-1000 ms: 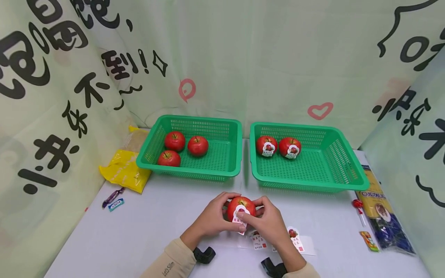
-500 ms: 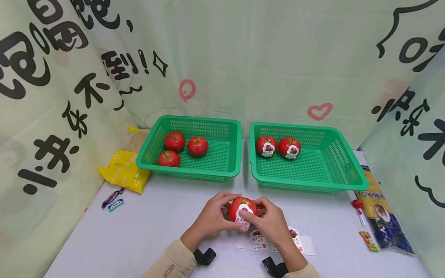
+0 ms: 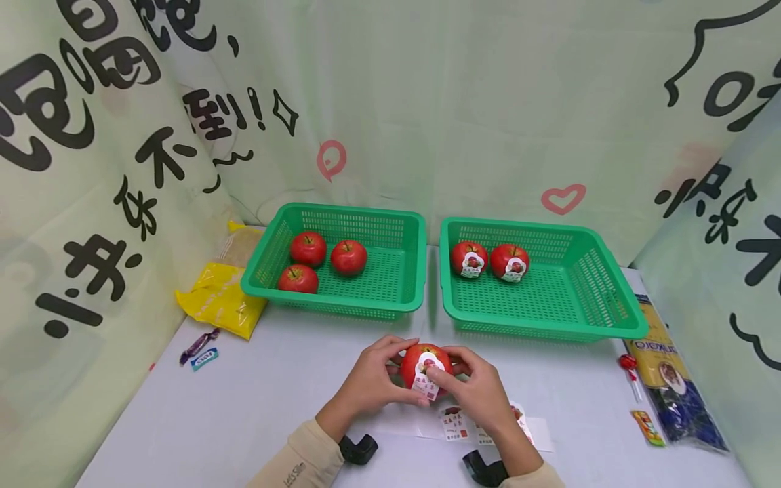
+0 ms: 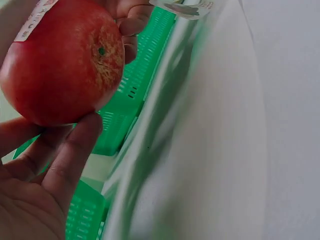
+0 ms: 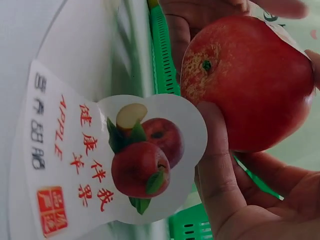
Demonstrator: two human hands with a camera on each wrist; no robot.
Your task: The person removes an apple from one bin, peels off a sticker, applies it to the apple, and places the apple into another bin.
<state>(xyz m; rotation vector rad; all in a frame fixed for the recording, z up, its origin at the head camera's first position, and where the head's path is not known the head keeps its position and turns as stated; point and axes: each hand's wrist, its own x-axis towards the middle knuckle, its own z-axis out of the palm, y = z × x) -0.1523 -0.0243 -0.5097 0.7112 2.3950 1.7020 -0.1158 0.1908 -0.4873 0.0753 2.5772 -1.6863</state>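
Two bare hands hold one round red apple (image 4: 62, 67) above a white counter (image 3: 274, 379), in front of two rectangular green plastic baskets. The left hand (image 3: 378, 376) has its fingers curled round one side of the apple, its thumb along the lower front. The right hand (image 3: 472, 385) grips the other side with curved fingers, its thumb on one white printed label (image 3: 425, 385) on the apple's front.

The left basket (image 3: 384, 274) contains three red apples (image 3: 348, 257); the right basket (image 3: 561, 291) contains two labelled red apples (image 3: 504, 255), side by side in its left part, one white label facing front on each.

At least three loose white labels (image 3: 454, 425) show near the right forearm, which partly hides them, beside one white paper strip (image 3: 540, 434).

Against the left basket rests one yellow plastic bag (image 3: 222, 291); just in front lie two small candies, one purple-wrapped (image 3: 198, 344) and one blue-wrapped (image 3: 204, 359). Near the right basket are one yellow-and-blue plastic package (image 3: 677, 379), one red lollipop (image 3: 628, 362) and one orange-wrapped candy (image 3: 648, 428). Two black wrist devices (image 3: 358, 449) show below two forearms.
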